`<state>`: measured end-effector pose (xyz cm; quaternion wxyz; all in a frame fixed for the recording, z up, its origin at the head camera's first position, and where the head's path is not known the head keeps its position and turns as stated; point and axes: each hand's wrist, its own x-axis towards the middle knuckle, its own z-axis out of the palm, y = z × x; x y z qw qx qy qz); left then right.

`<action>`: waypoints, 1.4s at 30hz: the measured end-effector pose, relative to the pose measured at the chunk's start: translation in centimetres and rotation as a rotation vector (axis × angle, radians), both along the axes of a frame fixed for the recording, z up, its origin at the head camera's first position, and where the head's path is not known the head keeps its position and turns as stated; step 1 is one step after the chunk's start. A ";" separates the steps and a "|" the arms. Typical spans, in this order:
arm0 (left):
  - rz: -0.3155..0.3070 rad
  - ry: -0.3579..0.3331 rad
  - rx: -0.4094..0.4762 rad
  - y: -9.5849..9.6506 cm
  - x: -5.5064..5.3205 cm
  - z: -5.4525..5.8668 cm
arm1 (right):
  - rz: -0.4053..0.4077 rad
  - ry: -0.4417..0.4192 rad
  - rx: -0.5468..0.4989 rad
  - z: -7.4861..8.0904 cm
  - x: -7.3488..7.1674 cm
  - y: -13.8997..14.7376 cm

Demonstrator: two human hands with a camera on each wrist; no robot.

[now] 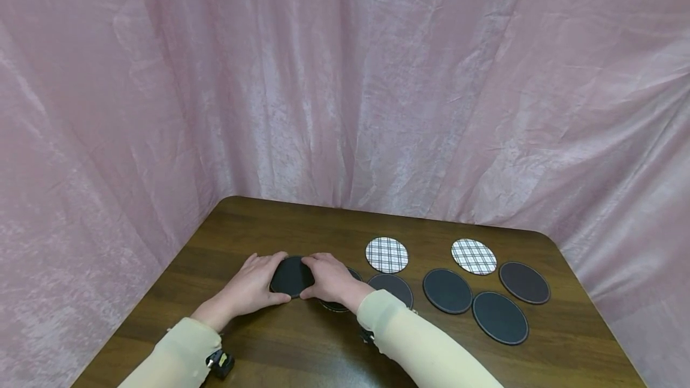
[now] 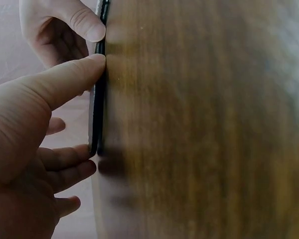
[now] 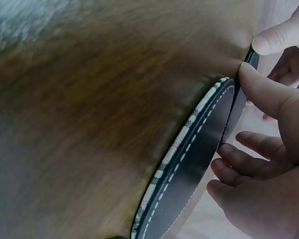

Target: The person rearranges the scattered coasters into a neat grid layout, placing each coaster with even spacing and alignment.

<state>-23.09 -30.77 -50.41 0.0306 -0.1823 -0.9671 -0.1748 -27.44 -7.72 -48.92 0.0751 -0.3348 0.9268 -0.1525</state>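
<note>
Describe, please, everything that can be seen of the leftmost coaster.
The leftmost coaster is round and flat, with a plain, leather-like top that looks black. It is roughly level, low at the wooden table; whether it rests there fully is unclear. The left grip and right grip hold its rim from opposite sides, thumbs at the near edge. Its underside is hidden.

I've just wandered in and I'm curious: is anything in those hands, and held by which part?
A flat black disc, by its rim: left hand on one side, right hand on the other.
</note>
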 end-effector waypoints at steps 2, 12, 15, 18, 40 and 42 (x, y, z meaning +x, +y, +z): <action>0.001 0.014 0.003 0.0 -0.1 -0.1 | 0.002 -0.010 -0.010 0.0 0.0 0.1; -0.031 0.092 -0.006 -0.1 -0.4 0.6 | -0.008 -0.103 -0.111 -0.2 -0.8 0.7; -0.027 0.105 0.004 -0.2 -0.4 1.0 | 0.000 -0.125 -0.172 -0.1 -1.1 1.1; -0.027 0.127 0.018 -0.2 -0.4 1.2 | 0.006 -0.128 -0.219 0.2 -1.3 1.5; -0.091 0.135 0.020 4.1 -4.1 3.3 | -0.021 -0.092 -0.274 2.4 -3.2 6.6; -0.097 0.132 0.017 4.5 -4.6 3.4 | -0.025 -0.098 -0.286 2.5 -3.6 7.1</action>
